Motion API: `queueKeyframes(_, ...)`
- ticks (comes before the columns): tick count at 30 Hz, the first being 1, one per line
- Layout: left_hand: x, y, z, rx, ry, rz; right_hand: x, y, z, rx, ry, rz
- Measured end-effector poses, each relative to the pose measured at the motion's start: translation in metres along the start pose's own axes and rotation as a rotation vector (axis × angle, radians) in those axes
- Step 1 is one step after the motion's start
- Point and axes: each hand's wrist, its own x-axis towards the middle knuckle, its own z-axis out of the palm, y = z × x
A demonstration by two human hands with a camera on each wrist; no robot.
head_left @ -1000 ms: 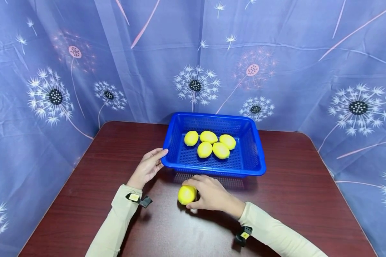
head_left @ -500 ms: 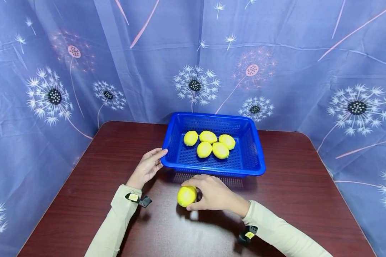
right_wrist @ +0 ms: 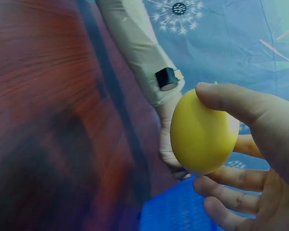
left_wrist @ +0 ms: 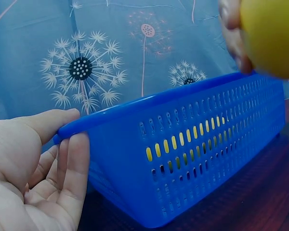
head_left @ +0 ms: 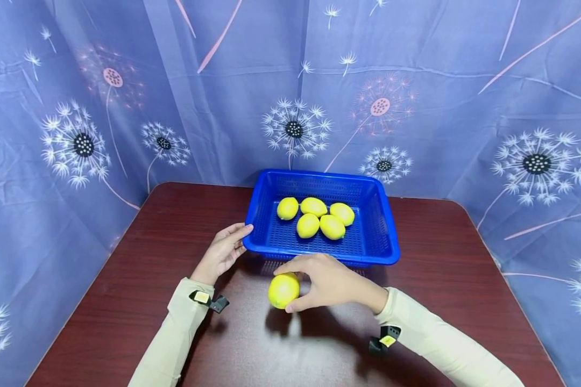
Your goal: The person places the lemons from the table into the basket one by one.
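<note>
A yellow lemon (head_left: pixel 283 291) is held between the thumb and fingers of my right hand (head_left: pixel 326 282), lifted over the table in front of the basket; its shadow falls below it. The right wrist view shows the same lemon (right_wrist: pixel 203 132) with the thumb on one side and fingers on the other. My left hand (head_left: pixel 224 251) grips the near left corner of the blue plastic basket (head_left: pixel 321 253), thumb on top of the rim and fingers beneath, as the left wrist view also shows. Several lemons (head_left: pixel 308 226) lie together on the basket's floor.
The basket stands on a dark red-brown wooden table (head_left: pixel 174 231), near its back edge. Behind and at both sides hangs a blue curtain (head_left: pixel 213 107) printed with dandelions. A dark band with a small yellow block (head_left: pixel 387 341) sits on the right wrist.
The right hand has raised the lemon off the table, and its shadow has spread apart from it. The right forearm has shifted slightly right. The left hand and basket stay put.
</note>
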Motion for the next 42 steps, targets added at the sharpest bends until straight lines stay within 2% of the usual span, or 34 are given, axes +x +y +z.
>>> queueKeyframes(4,0.000,0.000,-0.001,0.002,-0.002,0.003,0.004,-0.002,-0.016,0.026,-0.025,-0.019)
queueKeyframes(10,0.001,0.000,-0.002,0.004,-0.003,0.010,0.015,-0.003,-0.042,-0.018,-0.042,-0.043)
queueKeyframes(15,0.000,0.000,-0.002,0.008,-0.010,0.010,0.028,0.006,-0.059,-0.051,-0.060,-0.060)
queueKeyframes(19,0.000,0.000,-0.001,0.010,-0.010,0.003,0.039,0.017,-0.069,-0.028,-0.082,-0.061)
queueKeyframes(23,0.000,0.001,-0.001,0.010,-0.011,0.000,0.048,0.031,-0.074,-0.003,-0.112,-0.055)
queueKeyframes(30,0.000,0.001,-0.001,0.019,-0.030,0.005,0.064,0.055,-0.082,0.051,-0.154,-0.100)
queueKeyframes(37,-0.001,0.002,-0.001,0.031,-0.028,0.004,0.086,0.081,-0.088,0.046,-0.245,-0.052)
queueKeyframes(42,-0.002,0.003,0.000,0.024,-0.014,-0.002,0.098,0.094,-0.087,0.069,-0.279,-0.028)
